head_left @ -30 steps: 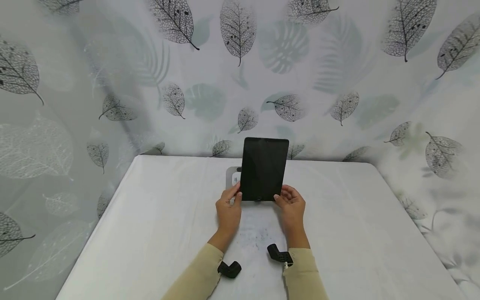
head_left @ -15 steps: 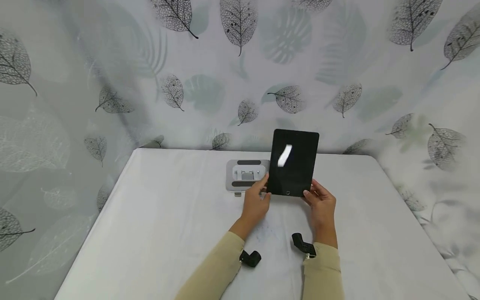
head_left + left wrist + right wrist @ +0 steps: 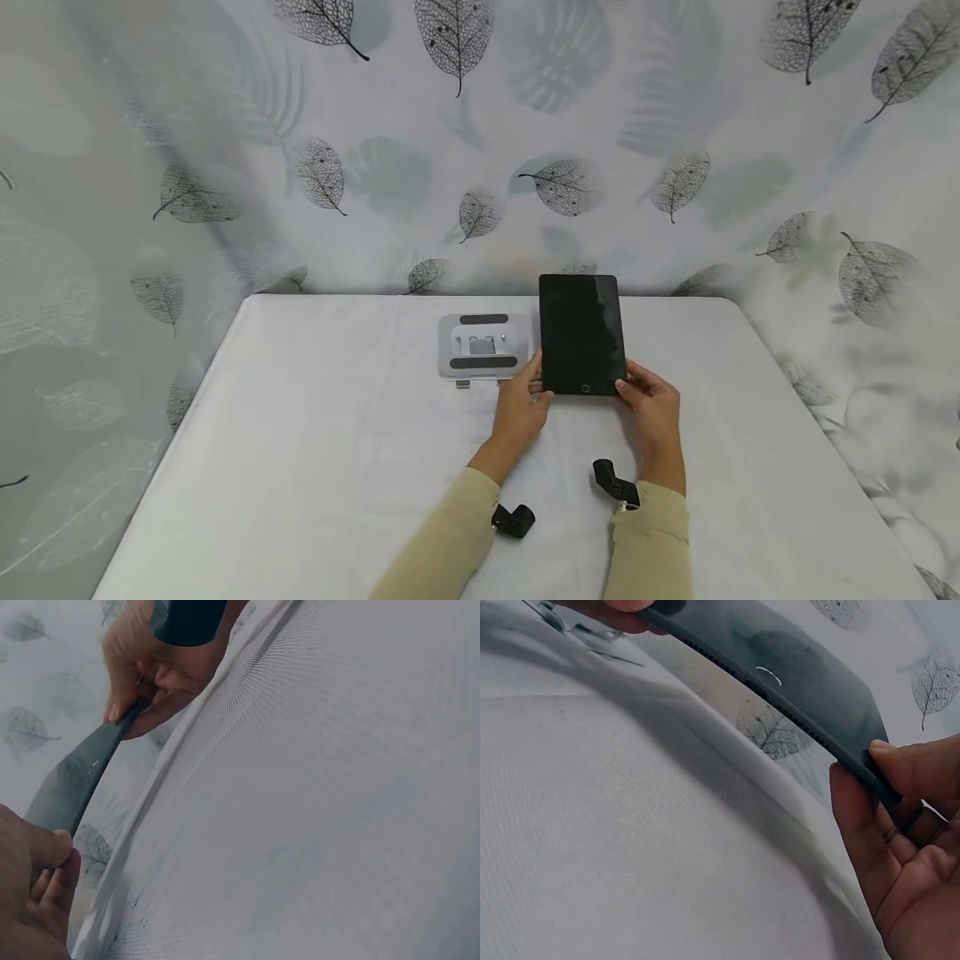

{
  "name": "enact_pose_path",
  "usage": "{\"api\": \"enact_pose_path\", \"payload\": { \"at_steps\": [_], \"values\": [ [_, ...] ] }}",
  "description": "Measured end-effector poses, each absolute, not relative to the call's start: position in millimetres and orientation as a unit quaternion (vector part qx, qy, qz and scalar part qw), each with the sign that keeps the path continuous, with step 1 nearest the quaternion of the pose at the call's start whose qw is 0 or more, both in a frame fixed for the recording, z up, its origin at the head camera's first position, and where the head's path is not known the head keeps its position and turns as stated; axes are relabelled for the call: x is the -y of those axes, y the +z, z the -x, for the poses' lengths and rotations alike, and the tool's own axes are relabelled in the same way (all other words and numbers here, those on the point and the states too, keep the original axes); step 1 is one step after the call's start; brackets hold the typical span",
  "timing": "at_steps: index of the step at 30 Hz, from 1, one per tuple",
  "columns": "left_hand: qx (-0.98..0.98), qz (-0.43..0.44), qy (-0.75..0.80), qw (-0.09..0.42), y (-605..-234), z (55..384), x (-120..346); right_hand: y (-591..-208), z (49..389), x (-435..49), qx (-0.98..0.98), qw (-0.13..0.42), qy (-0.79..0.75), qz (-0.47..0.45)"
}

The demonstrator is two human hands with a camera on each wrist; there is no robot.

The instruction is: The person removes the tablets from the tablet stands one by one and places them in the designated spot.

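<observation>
A black tablet (image 3: 581, 333) with a round home button is held up over the far part of the table, its dark screen facing me. My left hand (image 3: 519, 410) pinches its lower left edge between thumb and fingers. At the lower right corner, my right hand (image 3: 654, 412) grips it with the thumb on the front and fingers behind. The right wrist view shows the bottom edge of the tablet (image 3: 757, 694) with its port and speaker holes. Left of the tablet lies a grey stand (image 3: 483, 346) with dark pads, its right end close by my left fingers.
A white cloth covers the table (image 3: 337, 450). Leaf-printed curtains (image 3: 405, 183) hang behind the table and at both sides. Black wrist cameras (image 3: 514, 522) stick out from the tan sleeves (image 3: 450, 537).
Both hands have carried the tablet to the right, off from in front of the grey stand, which now shows almost fully. The glare on the screen has gone.
</observation>
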State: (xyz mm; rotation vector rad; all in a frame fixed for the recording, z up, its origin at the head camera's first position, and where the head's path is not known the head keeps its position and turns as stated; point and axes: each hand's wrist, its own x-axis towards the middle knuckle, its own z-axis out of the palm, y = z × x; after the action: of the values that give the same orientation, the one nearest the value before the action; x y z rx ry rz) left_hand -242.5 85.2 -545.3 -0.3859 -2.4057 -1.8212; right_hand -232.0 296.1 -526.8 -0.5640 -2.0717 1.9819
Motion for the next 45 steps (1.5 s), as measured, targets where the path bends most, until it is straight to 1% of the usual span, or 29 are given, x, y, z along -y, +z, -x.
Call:
{"api": "enact_pose_path", "payload": {
  "at_steps": [8,14,22,26,30,33,39,45],
  "values": [
    [0.784,0.136,-0.605,0.031,-547.1,242.1,-79.2,-526.7,233.0,-296.8,0.723,0.082,0.657,0.198],
    [0.786,0.124,-0.606,0.013,-550.9,242.6,-80.2,-530.3,233.7,-299.6,0.729,0.065,0.651,0.201],
    [0.811,0.127,-0.572,-0.015,-549.4,242.5,-80.4,-532.0,236.2,-301.8,0.75,0.039,0.628,0.203],
    [0.811,0.136,-0.569,-0.003,-548.8,243.5,-80.2,-533.1,236.8,-301.9,0.757,0.034,0.62,0.202],
    [0.816,0.146,-0.559,0.018,-548.9,243.2,-79.5,-535.6,237.6,-300.4,0.777,0.044,0.592,0.209],
    [0.819,0.148,-0.554,0.024,-548.8,241.5,-80.3,-538.5,236.2,-298.5,0.804,0.059,0.551,0.213],
    [0.83,0.134,-0.541,0.026,-550.2,239.2,-82.6,-539.6,231.6,-291.2,0.86,0.105,0.454,0.209],
    [0.826,0.097,-0.555,0.033,-552.1,239.2,-85.8,-544.0,232.7,-287.9,0.879,0.158,0.396,0.212]
  ]
}}
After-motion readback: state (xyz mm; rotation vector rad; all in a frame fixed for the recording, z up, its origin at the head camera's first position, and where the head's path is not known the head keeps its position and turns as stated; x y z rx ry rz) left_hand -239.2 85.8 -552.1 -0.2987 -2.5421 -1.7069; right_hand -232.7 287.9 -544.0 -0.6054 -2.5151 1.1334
